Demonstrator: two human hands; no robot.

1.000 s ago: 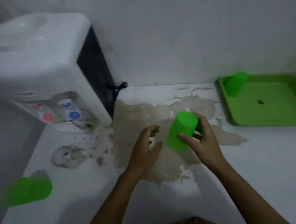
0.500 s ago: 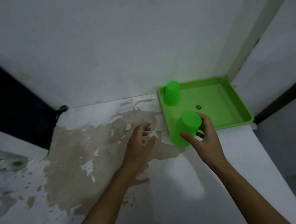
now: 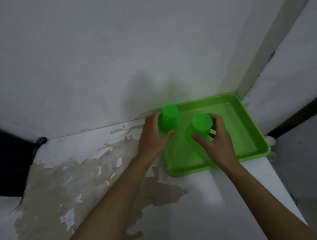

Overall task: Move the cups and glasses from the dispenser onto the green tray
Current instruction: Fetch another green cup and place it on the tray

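Observation:
A green tray (image 3: 246, 133) lies in the corner at the right end of the white counter. Two green cups stand upside down in it. My right hand (image 3: 215, 142) grips the nearer cup (image 3: 200, 126) from the right, over the tray's middle. The other cup (image 3: 170, 119) stands in the tray's back left corner, and my left hand (image 3: 153, 140) curls around its left side, thumb in front of it. The dispenser is out of view.
The white counter (image 3: 83, 178) has a large brown patch of peeled paint on its left and middle. A dark shape with a black cable (image 3: 38, 142) shows at the far left. The wall rises right behind the tray; the counter's right edge drops off beside it.
My right hand has carried the cup over the tray's middle. My left hand has moved from the counter to the cup in the back left corner. The view has swung further right.

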